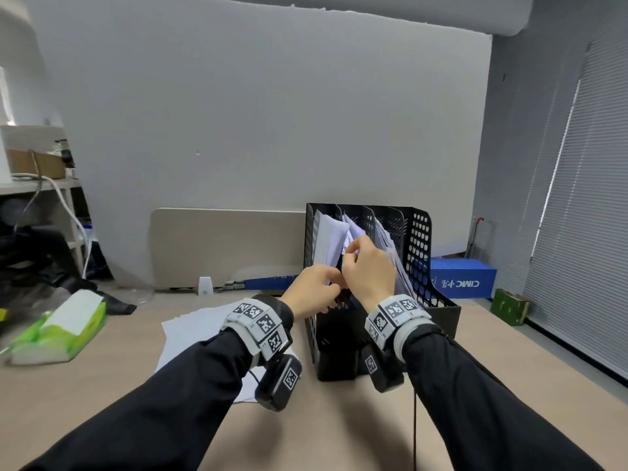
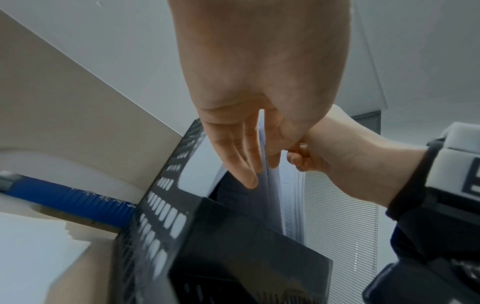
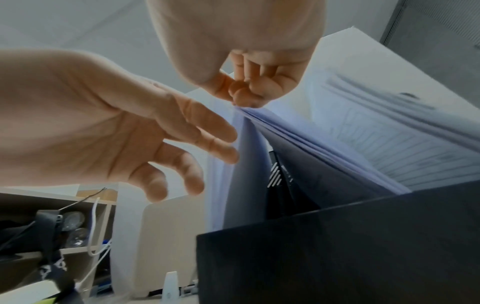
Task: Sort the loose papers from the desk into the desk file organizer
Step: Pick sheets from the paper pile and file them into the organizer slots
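The black perforated file organizer [image 1: 418, 253] [image 2: 161, 216] [image 3: 337, 246] stands on the desk right of centre, with white sheets [image 1: 331, 239] [image 3: 337, 148] upright in its slots. My right hand [image 1: 368, 266] [image 3: 246, 96] [image 2: 337, 160] pinches the top edge of a bundle of sheets in a middle slot. My left hand [image 1: 316, 287] [image 2: 259, 170] [image 3: 116, 127] is beside it at the left slot, a sheet [image 2: 271, 195] standing between its thumb and straight fingers. A loose stack of papers [image 1: 193, 331] [image 2: 31, 257] lies flat on the desk under my left forearm.
A green tissue pack [image 1: 61, 331] lies at the desk's left. A beige panel [image 1: 231, 246] leans on the wall behind, with a small white device [image 1: 205, 286] before it. A blue box [image 1: 462, 280] and a green box [image 1: 511, 305] sit behind right. Cluttered shelves [image 1: 34, 185] stand far left.
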Demonstrator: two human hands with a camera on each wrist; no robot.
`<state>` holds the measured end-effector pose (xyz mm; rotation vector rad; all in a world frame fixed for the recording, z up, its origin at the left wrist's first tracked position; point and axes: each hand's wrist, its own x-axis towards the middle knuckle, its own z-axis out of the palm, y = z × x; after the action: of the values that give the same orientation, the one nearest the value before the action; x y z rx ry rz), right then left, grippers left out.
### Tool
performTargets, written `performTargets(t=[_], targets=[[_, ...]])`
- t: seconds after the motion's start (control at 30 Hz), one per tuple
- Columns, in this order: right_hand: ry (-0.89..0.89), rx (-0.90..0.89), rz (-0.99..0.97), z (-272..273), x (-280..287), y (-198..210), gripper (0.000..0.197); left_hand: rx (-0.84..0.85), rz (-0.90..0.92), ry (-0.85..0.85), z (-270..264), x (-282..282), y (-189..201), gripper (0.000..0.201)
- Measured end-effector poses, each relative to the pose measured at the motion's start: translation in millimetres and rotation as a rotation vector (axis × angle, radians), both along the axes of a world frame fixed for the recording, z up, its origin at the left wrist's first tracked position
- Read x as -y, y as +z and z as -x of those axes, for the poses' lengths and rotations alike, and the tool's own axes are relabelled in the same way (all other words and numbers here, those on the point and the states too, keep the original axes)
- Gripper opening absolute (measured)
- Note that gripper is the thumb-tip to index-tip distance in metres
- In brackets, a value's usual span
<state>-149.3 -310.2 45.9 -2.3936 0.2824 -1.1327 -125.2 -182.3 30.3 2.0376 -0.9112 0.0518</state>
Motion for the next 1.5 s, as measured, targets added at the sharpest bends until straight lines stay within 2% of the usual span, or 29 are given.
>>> performTargets(t=[0.07, 0.13, 0.2, 0.27, 0.37, 0.43, 0.53, 0.6, 0.67, 0.8, 0.93, 1.13, 1.2, 1.27, 1.4, 1.5], targets=[[0.031, 0.010, -0.007, -2.2, -15.1, 1.7, 0.012, -0.021, -0.008, 0.037, -1.5, -15.6, -0.3, 0.034], [0.101, 0.096, -0.033, -2.6, -32.1, 0.5, 0.011, -0.059, -0.010, 0.089, -3.5, -33.5, -3.5, 0.034], [0.173, 0.162, -0.112, -2.4, -49.2, -5.0, 0.009, -0.133, 0.014, 0.180, -6.8, -52.3, -9.8, 0.032], [0.239, 0.138, -0.230, -5.6, -64.5, -14.6, 0.011, -0.249, 0.059, 0.271, -11.6, -72.0, -20.5, 0.028], [0.360, -0.005, -0.413, -12.2, -84.0, -34.0, 0.015, -0.467, 0.113, 0.376, -19.2, -100.8, -42.9, 0.012], [0.430, -0.132, -0.600, -16.0, -95.7, -48.1, 0.015, -0.601, 0.148, 0.451, -23.7, -115.8, -58.7, 0.012], [0.476, -0.419, -0.855, -26.2, -105.4, -71.0, 0.011, -0.765, 0.227, 0.530, -30.5, -130.2, -80.8, 0.012], [0.459, -0.603, -0.886, -34.4, -106.9, -84.8, 0.010, -0.861, 0.300, 0.542, -36.5, -135.1, -93.5, 0.012], [0.421, -0.666, -0.885, -41.9, -105.9, -97.1, 0.019, -0.926, 0.361, 0.536, -40.8, -137.4, -103.9, 0.011], [0.353, -0.623, -0.870, -55.1, -102.1, -115.4, 0.005, -0.951, 0.421, 0.519, -53.3, -140.2, -118.3, 0.011], [0.322, -0.571, -0.908, -66.5, -92.9, -123.7, 0.027, -0.982, 0.502, 0.506, -62.3, -147.8, -125.0, 0.010], [0.408, -0.585, -1.071, -69.3, -84.9, -136.8, 0.031, -1.043, 0.568, 0.446, -70.2, -155.4, -131.6, 0.013], [0.400, -0.600, -1.089, -66.2, -83.1, -138.3, 0.027, -1.049, 0.563, 0.435, -71.3, -156.3, -133.1, 0.015], [0.367, -0.618, -1.061, -62.2, -83.6, -135.9, 0.007, -1.047, 0.558, 0.425, -71.6, -156.9, -133.5, 0.016], [0.363, -0.629, -1.023, -56.8, -83.1, -137.4, 0.021, -1.046, 0.562, 0.425, -71.1, -156.4, -133.9, 0.016], [0.358, -0.623, -1.023, -53.2, -83.2, -140.1, 0.015, -1.044, 0.569, 0.426, -69.4, -156.1, -133.1, 0.016]])
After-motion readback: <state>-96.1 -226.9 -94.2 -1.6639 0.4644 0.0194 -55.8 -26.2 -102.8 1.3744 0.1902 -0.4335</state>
